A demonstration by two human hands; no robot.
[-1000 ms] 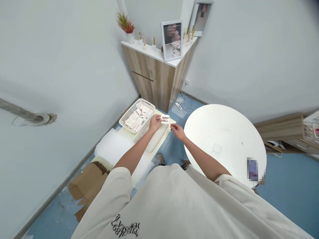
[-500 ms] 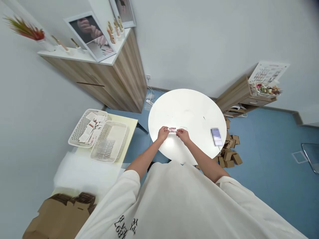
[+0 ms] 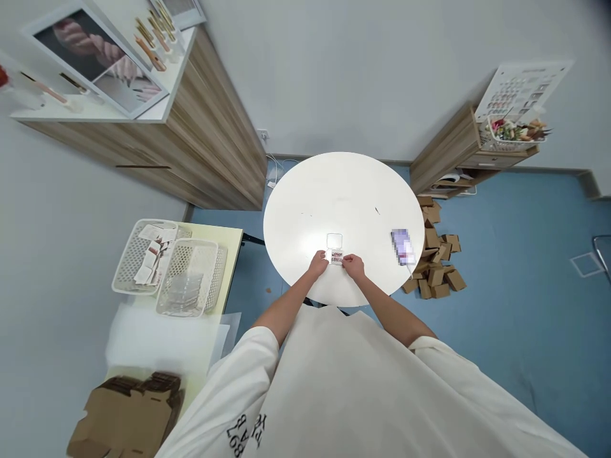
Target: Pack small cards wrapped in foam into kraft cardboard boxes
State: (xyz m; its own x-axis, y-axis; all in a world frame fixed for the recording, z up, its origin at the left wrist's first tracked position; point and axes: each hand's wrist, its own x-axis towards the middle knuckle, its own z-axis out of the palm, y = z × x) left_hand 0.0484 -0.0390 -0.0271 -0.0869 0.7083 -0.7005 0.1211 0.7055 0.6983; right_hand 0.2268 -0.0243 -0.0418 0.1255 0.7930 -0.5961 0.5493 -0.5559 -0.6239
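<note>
A small white card with rows of red and dark nail pieces (image 3: 337,257) is held over the near part of the round white table (image 3: 344,197). My left hand (image 3: 317,263) pinches the card's left end and my right hand (image 3: 354,264) pinches its right end. Both hands are closed on it. Just beyond the card a small clear square case (image 3: 334,240) lies flat on the table. A phone (image 3: 401,246) lies near the table's right edge.
To the left, a low yellow table (image 3: 233,238) carries two white baskets, one with packets (image 3: 138,254), one with clear cases (image 3: 191,283). Flat cardboard (image 3: 124,416) lies lower left. Small brown boxes (image 3: 434,267) litter the blue floor right of the table. Wooden cabinets stand behind.
I turned from the baskets to the round table, carrying the card. My right hand joined the left on it, and both hands now hold it lower, near the table's front edge.
</note>
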